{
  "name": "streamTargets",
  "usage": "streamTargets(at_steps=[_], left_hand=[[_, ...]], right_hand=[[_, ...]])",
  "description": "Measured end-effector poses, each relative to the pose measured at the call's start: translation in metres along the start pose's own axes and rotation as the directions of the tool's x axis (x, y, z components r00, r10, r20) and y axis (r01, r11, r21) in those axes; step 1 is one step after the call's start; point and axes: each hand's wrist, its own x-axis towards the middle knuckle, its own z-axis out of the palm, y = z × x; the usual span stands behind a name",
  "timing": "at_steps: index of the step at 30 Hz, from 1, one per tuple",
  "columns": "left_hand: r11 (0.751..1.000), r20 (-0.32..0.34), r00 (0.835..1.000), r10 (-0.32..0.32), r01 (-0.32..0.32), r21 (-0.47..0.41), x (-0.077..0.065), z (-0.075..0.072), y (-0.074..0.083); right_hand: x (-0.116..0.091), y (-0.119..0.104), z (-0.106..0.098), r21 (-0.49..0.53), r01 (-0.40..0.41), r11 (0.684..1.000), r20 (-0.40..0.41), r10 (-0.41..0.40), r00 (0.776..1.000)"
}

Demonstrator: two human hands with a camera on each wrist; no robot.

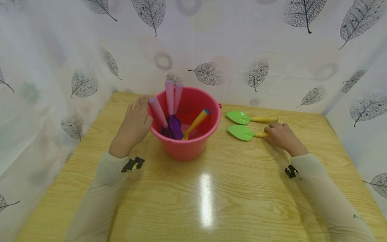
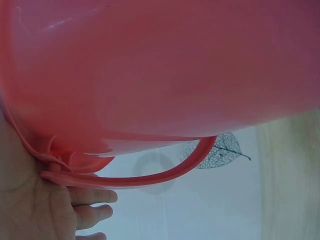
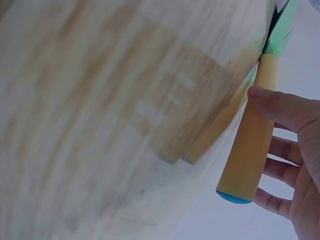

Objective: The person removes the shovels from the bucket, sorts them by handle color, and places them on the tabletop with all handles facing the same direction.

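With sleeves point(image 1: 102, 195) nearest in the head view, touches the bucket point(image 1: 185, 148) with the uncurled left hand point(image 1: 133, 124); grips the near trowel point(image 1: 245, 133), right of the bucket, with the right hand point(image 1: 281, 134). In the left wrist view, extends fingers beside the bail point(image 2: 145, 181). In the right wrist view, clasps the trowel's handle point(image 3: 247, 150).

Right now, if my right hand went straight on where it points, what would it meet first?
Probably the yellow handle of the farther green trowel, just beyond the nearer trowel your right hand holds, though depth there is hard to judge.
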Motion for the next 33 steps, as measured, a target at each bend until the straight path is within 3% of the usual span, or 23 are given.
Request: streamTargets(at_steps=[16,33], left_hand=[[1.000,-0.002,1.000,-0.009,0.009,0.008,0.000,0.000,0.001],[1.000,-0.018,1.000,0.005,-0.005,-0.001,0.000,0.001,0.000]], right_hand=[[-0.001,-0.003,-0.004,0.036,-0.007,0.999,-0.013,0.008,1.000],[-0.002,-0.013,-0.024,-0.040,0.065,0.997,-0.138,-0.070,0.988]])
